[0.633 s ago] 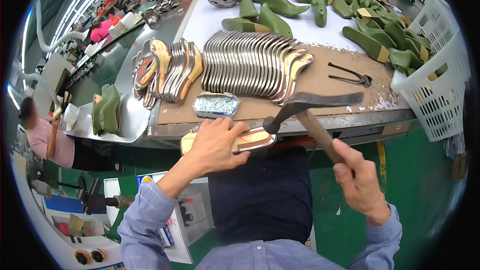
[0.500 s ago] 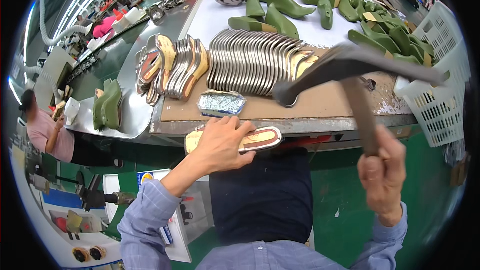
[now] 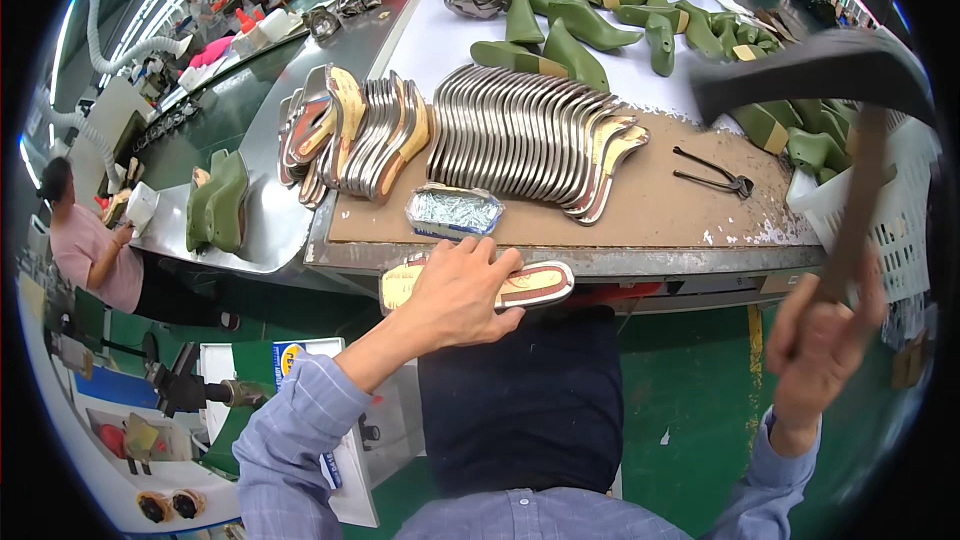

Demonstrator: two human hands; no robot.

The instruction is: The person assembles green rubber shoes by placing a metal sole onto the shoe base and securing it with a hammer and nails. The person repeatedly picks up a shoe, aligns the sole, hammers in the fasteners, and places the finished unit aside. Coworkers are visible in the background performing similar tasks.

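**Hammer raised over a pinned insole**

The left hand [image 3: 462, 292] is pressing flat, fingers spread, on the insole [image 3: 535, 285] lying at centre frame, just below the bench [image 3: 560, 262] edge. The right hand [image 3: 818, 350], clenched around the handle, is lifting the hammer [image 3: 812, 68] at upper right. Judged step: nailing; the strike needs aim clear of the fingers.

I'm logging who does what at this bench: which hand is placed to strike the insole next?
Right, probably. The right hand grips the hammer, raised above the bench, while the left hand lies flat on the insole, pinning it.
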